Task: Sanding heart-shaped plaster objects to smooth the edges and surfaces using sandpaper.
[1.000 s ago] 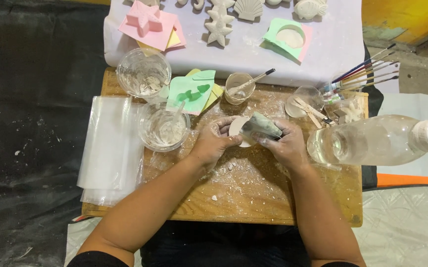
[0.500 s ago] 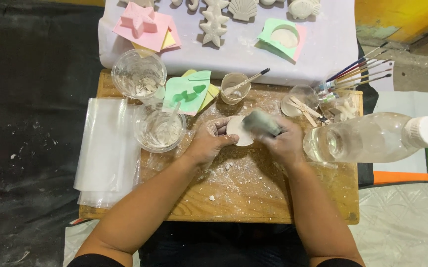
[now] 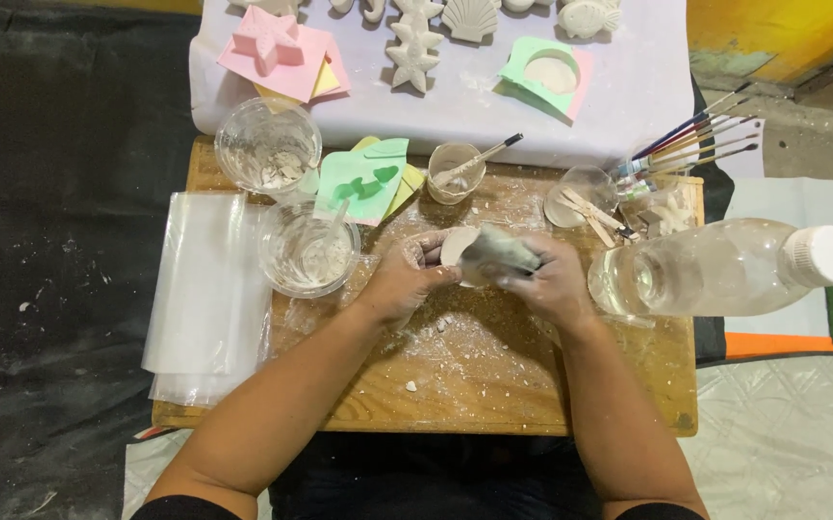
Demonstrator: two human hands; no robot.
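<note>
My left hand (image 3: 407, 277) grips a small round white plaster piece (image 3: 457, 247) over the dusty wooden board (image 3: 455, 385). My right hand (image 3: 556, 279) holds a folded grey piece of sandpaper (image 3: 501, 252) pressed against the plaster piece's edge. Both hands are dusted white. White crumbs and powder lie on the board just below them.
Clear plastic cups (image 3: 306, 248) (image 3: 268, 146) with plaster residue stand left. A green mould (image 3: 363, 183), a small cup with a stick (image 3: 457, 171), paintbrushes (image 3: 691, 140) and a lying clear bottle (image 3: 724, 268) surround the hands. Plaster casts (image 3: 414, 53) and a pink star mould (image 3: 270, 40) lie on white cloth behind. Plastic sheets (image 3: 206, 299) lie left.
The grey sandpaper has shifted across the plaster piece between frames while both hands stay in nearly the same place. The camera view has moved slightly.
</note>
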